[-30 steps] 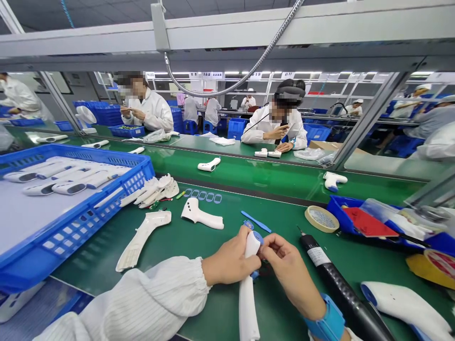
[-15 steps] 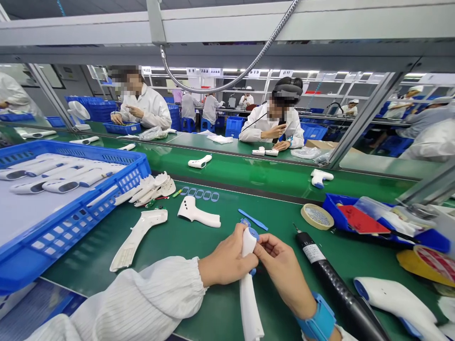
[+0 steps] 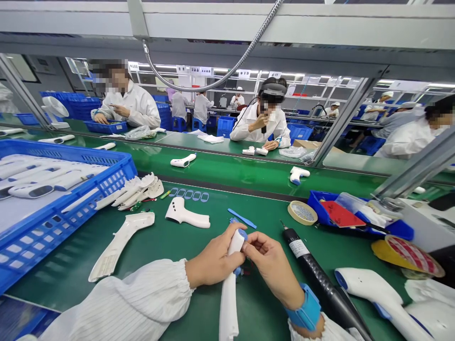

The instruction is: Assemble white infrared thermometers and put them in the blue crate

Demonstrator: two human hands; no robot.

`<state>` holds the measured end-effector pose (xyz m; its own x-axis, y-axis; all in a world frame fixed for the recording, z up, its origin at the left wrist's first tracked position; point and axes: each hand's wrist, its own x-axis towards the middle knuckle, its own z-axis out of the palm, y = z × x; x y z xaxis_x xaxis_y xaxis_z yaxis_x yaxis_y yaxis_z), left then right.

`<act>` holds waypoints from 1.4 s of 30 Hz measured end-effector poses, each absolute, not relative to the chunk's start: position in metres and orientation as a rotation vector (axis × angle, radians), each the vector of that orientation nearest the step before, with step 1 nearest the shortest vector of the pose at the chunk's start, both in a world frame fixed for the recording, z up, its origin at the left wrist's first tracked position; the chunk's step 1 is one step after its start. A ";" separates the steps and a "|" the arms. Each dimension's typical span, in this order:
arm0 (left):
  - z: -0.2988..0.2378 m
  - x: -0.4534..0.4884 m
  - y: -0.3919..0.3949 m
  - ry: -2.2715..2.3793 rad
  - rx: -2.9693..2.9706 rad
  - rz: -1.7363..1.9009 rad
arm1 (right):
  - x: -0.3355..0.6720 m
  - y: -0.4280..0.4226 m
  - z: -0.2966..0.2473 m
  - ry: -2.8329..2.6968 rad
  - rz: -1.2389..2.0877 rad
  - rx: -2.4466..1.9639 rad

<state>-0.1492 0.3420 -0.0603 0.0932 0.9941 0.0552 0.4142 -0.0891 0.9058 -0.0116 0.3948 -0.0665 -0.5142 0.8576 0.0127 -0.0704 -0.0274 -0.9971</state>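
My left hand (image 3: 216, 253) is closed around a white forehead thermometer (image 3: 228, 303), its handle pointing down toward me. A round blue end piece (image 3: 242, 234) tops it. At that end my right hand (image 3: 270, 260) has thumb and forefinger pinched together; what is between them is hidden. Beyond my hands lie a blue plastic pry tool (image 3: 242, 218) and a white thermometer shell (image 3: 186, 214). Left of them rests an open half shell (image 3: 122, 244), inner side up. A black electric screwdriver (image 3: 320, 279) lies right of my right hand.
A blue crate (image 3: 67, 227) of thermometers stands left, beside stacked white shell parts (image 3: 137, 190) and several blue rings (image 3: 189, 194). Right are a tape roll (image 3: 302, 213), a blue parts bin (image 3: 391, 228) and another thermometer (image 3: 373, 289). A green conveyor (image 3: 227, 171) crosses ahead; co-workers sit beyond.
The view has turned slightly right, so the bench items appear farther left. Both hands keep their places on the thermometer, with only slight finger movement.
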 end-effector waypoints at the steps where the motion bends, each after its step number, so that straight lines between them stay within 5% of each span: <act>1: -0.060 -0.149 0.342 1.391 1.589 0.982 | -0.011 0.396 -0.067 -1.537 1.605 -0.864; 19: -0.077 -0.164 0.360 0.672 0.989 1.091 | -0.002 0.417 -0.076 -1.519 1.426 -0.976; 42: -0.071 -0.175 0.365 0.780 0.617 1.181 | 0.010 0.412 -0.065 -1.594 1.386 -0.883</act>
